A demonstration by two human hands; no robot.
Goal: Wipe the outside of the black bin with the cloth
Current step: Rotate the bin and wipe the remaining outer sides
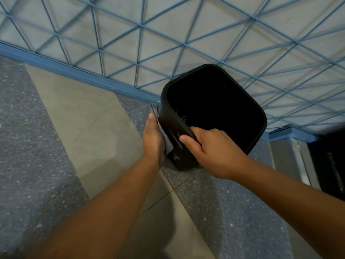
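Two bare forearms reach down to a black bin [214,101] on the tiled floor [56,165].

The right hand [214,148] is closed over the near rim, steadying the bin beside a blue lattice fence [130,34]. The left hand [154,139] lies flat, pressing a grey cloth [165,137] to the left outer wall; its stroke probably runs along the wall's height, though blur hides the direction.

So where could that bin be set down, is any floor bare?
Bare floor lies left of the left hand, up to the blue grille. It is tight right of the bin, between the grille and a metal frame.
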